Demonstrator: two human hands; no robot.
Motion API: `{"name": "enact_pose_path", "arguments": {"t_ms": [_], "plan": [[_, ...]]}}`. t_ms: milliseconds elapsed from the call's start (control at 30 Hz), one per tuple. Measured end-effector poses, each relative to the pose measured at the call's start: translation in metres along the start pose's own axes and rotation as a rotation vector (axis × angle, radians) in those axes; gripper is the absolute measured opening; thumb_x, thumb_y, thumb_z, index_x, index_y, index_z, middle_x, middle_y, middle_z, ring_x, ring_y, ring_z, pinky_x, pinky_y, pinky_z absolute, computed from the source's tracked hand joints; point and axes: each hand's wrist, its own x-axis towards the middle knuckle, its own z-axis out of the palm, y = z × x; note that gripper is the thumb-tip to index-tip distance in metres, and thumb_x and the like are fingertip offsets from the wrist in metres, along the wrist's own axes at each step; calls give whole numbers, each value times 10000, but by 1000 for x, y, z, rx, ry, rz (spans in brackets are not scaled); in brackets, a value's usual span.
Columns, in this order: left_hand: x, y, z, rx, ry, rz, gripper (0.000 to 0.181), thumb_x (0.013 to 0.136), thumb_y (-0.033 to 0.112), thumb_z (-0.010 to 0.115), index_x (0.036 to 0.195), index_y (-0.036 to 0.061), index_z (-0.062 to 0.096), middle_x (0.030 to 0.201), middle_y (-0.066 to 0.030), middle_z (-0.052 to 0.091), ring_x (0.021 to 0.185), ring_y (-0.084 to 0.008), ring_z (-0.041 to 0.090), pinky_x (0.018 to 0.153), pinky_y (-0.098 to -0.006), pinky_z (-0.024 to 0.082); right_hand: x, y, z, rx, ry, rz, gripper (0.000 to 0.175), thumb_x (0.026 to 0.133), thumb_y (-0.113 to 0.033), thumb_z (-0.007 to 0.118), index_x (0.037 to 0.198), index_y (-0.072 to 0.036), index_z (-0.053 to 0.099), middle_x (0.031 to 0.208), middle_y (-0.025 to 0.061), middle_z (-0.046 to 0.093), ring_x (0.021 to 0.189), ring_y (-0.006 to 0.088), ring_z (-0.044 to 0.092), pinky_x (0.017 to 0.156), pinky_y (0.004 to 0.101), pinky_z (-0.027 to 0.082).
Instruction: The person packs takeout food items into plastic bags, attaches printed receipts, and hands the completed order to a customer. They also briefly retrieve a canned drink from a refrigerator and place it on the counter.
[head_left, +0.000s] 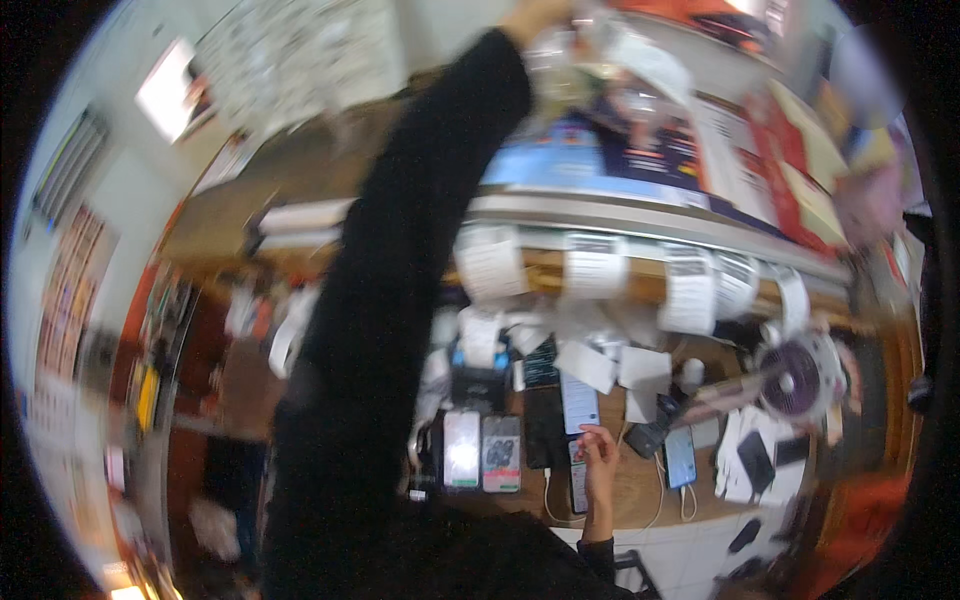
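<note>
My left arm in a black sleeve stretches up across the view. At the top edge my left hand (538, 18) is blurred and partly cut off, beside clear plastic wrapping (559, 64); its grip cannot be made out. Low in the view, my right hand (598, 455) has its fingers apart over the desk (637, 499). Its fingertips are at a phone with a lit screen (580, 405) and partly cover another phone (578, 487) below; contact is unclear. To the left lie a dark phone (541, 431), a phone showing a picture (501, 454) and a bright-screened phone (461, 450).
A small black printer (478, 390) has a paper strip coming out. Printed strips (596, 264) hang from the counter edge (600, 210). At right stand a fan (791, 379) and a cabled phone (680, 457). A person (247, 382) is at the left.
</note>
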Motion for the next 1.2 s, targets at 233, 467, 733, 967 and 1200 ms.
{"name": "enact_pose_path", "arguments": {"t_ms": [233,467,733,967,1200], "plan": [[-81,45,82,151,775,200,936,780,305,656,1408,-161,142,1296,-321,378,1268,-426,358,1077,-525,250,18,3,5,-57,-37,25,213,919,-233,628,1049,-65,634,824,-12,546,730,81,512,591,213,422],[-330,50,-39,121,442,1160,359,864,263,523,1072,-7,415,1017,-185,504,984,-321,509,836,-417,389,67,-41,29,-150,-74,-187,183,941,-172,584,1078,-53,606,790,-5,539,661,59,479,543,206,392],[-589,-189,-207,166,59,76,143,854,110,581,981,97,646,976,-77,639,977,-287,592,829,-397,469,58,-34,125,-280,-38,-188,173,945,-178,579,1053,-47,612,757,-18,525,643,47,460,550,194,361],[-664,-415,-265,389,327,-482,129,878,51,531,967,25,621,997,-159,567,959,-344,534,833,-407,422,5,26,274,-543,-64,-246,156,941,-161,582,983,-31,656,778,-24,576,653,53,474,584,205,379],[-664,-415,-206,233,86,-142,178,877,129,586,1038,76,641,1140,-110,571,1111,-324,492,973,-442,347,2,60,366,-826,36,-427,139,904,-21,554,1006,-16,650,866,70,632,732,122,551,662,262,443]]}}
